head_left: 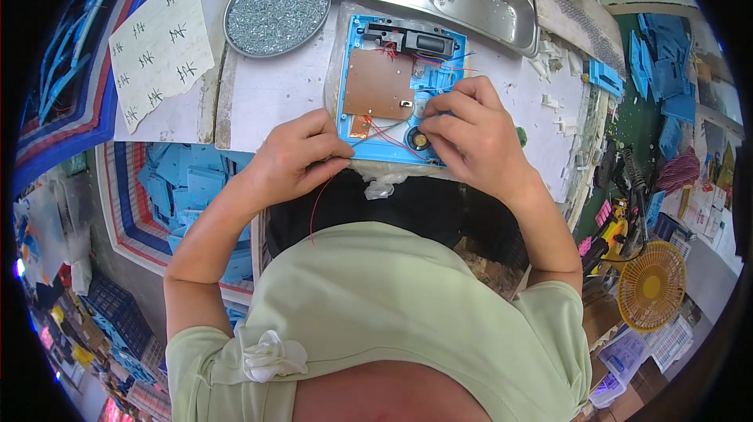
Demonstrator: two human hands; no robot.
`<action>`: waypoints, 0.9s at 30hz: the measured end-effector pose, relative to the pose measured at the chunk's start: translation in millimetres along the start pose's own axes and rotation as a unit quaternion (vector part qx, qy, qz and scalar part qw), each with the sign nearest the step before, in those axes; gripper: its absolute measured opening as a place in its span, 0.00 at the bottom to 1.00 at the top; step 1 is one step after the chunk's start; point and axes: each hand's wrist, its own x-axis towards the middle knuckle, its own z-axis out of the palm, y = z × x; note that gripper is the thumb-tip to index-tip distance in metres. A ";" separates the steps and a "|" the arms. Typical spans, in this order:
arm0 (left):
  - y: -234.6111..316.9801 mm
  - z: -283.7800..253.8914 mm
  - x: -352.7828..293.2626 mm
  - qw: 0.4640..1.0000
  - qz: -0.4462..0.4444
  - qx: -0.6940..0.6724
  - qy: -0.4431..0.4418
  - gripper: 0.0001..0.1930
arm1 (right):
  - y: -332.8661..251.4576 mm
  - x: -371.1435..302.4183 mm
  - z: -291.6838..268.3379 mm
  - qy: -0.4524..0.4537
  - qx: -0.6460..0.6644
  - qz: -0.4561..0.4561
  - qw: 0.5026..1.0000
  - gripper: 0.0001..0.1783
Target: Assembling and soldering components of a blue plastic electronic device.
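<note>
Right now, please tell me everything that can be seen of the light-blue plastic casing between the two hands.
The light-blue, roughly rectangular plastic casing lies slightly turned, open side up, at the near edge of the white-topped table. Inside are a flat brown board, a long black part along the far side, and a small round black-rimmed part. Thin wires cross it. The left hand is at its near left corner, the right hand over its right side; exact finger contact is unclear.
</note>
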 end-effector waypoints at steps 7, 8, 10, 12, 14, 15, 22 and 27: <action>0.8 -1.0 2.3 1.000 0.014 0.008 -0.004 0.12 | 4.5 -16.9 10.9 0.017 0.002 0.018 1.000 0.15; 2.1 -1.6 5.9 1.000 0.015 0.015 -0.011 0.11 | 6.4 -17.5 8.4 0.017 0.004 0.011 1.000 0.15; 5.9 -5.3 9.3 0.999 0.016 0.027 -0.028 0.11 | 6.3 -17.1 6.8 0.017 0.010 0.002 1.000 0.15; 8.0 -10.2 11.9 0.997 0.017 0.044 -0.055 0.13 | 10.0 -17.7 -2.3 0.020 0.035 0.024 0.999 0.15; 14.4 -14.7 15.6 0.995 0.015 0.064 -0.078 0.14 | 18.8 -22.1 -18.8 0.050 0.063 0.046 0.996 0.15; 22.9 -20.8 17.1 0.993 -0.008 0.071 -0.098 0.14 | 34.4 -27.6 -34.5 0.079 0.041 0.080 0.993 0.15; 22.6 -56.5 131.6 0.991 0.075 0.075 -0.077 0.07 | 118.9 -61.1 -55.2 0.081 -0.226 0.324 0.915 0.12; -18.6 -20.8 244.3 0.950 0.032 0.311 0.009 0.11 | 109.9 -52.7 -61.2 0.117 -0.140 0.325 0.928 0.20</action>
